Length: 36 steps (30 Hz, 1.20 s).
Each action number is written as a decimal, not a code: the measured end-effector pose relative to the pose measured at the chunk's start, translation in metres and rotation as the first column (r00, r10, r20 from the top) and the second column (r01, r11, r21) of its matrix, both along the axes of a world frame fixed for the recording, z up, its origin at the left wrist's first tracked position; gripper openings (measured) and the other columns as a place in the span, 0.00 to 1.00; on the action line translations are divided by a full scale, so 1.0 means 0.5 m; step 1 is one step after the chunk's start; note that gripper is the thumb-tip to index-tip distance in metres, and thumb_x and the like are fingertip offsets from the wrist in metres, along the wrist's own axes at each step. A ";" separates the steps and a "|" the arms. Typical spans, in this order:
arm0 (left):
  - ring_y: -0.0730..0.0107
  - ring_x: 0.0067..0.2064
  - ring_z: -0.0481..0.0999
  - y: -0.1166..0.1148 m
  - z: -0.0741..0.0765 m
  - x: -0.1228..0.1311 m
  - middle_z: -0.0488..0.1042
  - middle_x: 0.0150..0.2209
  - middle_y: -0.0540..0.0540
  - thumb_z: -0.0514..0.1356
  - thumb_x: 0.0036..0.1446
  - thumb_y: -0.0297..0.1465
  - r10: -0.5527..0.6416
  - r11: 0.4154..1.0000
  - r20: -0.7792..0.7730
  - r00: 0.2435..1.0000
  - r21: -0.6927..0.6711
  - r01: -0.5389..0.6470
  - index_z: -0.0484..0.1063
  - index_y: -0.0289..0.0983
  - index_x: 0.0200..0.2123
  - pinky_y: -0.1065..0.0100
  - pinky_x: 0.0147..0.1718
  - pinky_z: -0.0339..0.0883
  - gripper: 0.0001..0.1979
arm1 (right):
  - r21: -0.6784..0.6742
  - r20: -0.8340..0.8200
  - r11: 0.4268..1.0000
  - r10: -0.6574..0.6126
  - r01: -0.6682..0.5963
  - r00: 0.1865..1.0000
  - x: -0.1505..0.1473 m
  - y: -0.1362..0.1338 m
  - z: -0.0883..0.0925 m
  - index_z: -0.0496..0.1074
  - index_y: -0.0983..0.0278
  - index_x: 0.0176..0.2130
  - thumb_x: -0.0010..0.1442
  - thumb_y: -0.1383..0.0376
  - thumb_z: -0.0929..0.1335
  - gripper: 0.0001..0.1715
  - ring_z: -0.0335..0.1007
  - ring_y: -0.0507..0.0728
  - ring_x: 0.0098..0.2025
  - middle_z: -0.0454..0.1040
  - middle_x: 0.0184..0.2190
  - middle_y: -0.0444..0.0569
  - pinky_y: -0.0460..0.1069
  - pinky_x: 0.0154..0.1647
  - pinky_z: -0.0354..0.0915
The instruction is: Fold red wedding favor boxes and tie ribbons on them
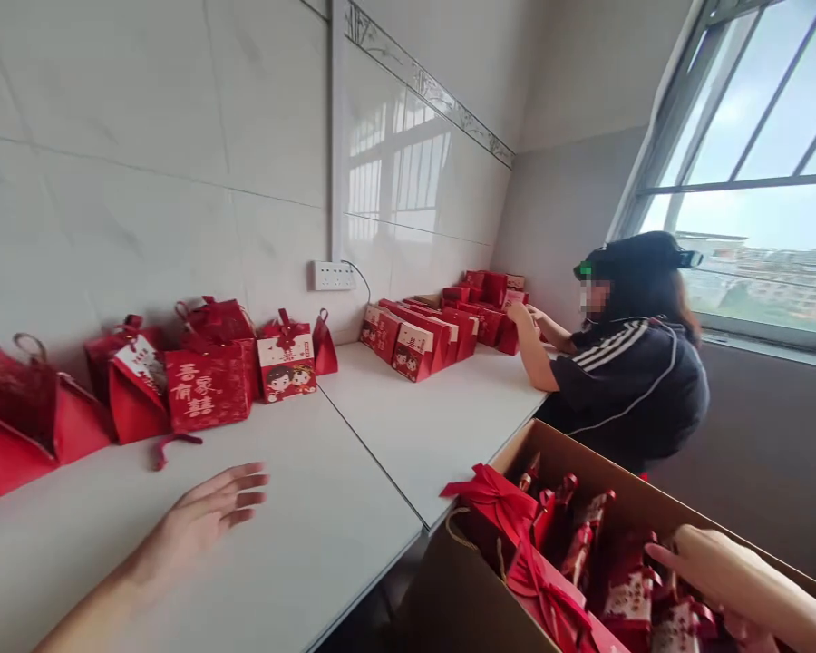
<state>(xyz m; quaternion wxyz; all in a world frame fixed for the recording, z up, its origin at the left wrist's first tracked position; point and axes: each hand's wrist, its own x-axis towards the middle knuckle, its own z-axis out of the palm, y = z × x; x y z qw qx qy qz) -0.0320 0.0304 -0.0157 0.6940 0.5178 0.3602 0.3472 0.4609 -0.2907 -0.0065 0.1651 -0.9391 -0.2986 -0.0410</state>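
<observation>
My left hand point(210, 503) is over the white table point(299, 517), fingers stretched out and holding nothing. A dark red ribbon strip point(170, 448) lies on the tabletop just beyond it. At the lower right, my right hand point(711, 562) reaches down into a large cardboard box point(442, 589). Inside are several small red gift boxes point(629, 599) with ribbon loops, standing close together. One finger of that hand points left beside a ribbon loop; its other fingers are mostly hidden, so a grip cannot be made out. Red bows point(496, 499) lie along the box's near side.
Along the wall stand several red gift boxes point(208, 385), one with two cartoon figures point(287, 363). Farther back, more red boxes point(414, 340) form rows. A person point(636, 381) in a dark shirt handles boxes at the far end. A socket strip point(334, 276) is on the wall.
</observation>
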 end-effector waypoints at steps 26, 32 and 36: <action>0.58 0.59 0.60 0.012 0.067 -0.106 0.62 0.54 0.38 0.56 0.50 0.26 0.953 0.006 0.235 0.190 0.614 -0.789 0.61 0.37 0.48 0.58 0.59 0.53 0.20 | 0.382 -0.116 0.110 0.991 -0.918 0.070 -0.692 0.705 -0.055 0.72 0.65 0.33 0.59 0.70 0.60 0.12 0.72 0.56 0.38 0.72 0.39 0.53 0.50 0.42 0.68; 0.60 0.55 0.65 0.012 0.098 -0.267 0.65 0.52 0.39 0.50 0.45 0.22 0.779 -0.609 0.399 -0.483 0.302 -0.733 0.61 0.37 0.43 0.60 0.55 0.59 0.19 | 0.399 -0.158 0.046 0.987 -0.916 -0.019 -0.678 0.690 -0.059 0.70 0.63 0.32 0.58 0.71 0.60 0.11 0.71 0.56 0.38 0.70 0.41 0.53 0.51 0.44 0.67; 0.54 0.53 0.67 0.018 0.071 -0.307 0.67 0.48 0.39 0.48 0.47 0.24 0.801 -0.593 0.271 -0.533 0.248 -0.766 0.59 0.38 0.39 0.52 0.53 0.58 0.14 | 0.413 -0.180 0.037 0.983 -0.910 -0.041 -0.682 0.684 -0.057 0.70 0.63 0.35 0.57 0.72 0.60 0.10 0.70 0.57 0.40 0.69 0.42 0.54 0.53 0.47 0.66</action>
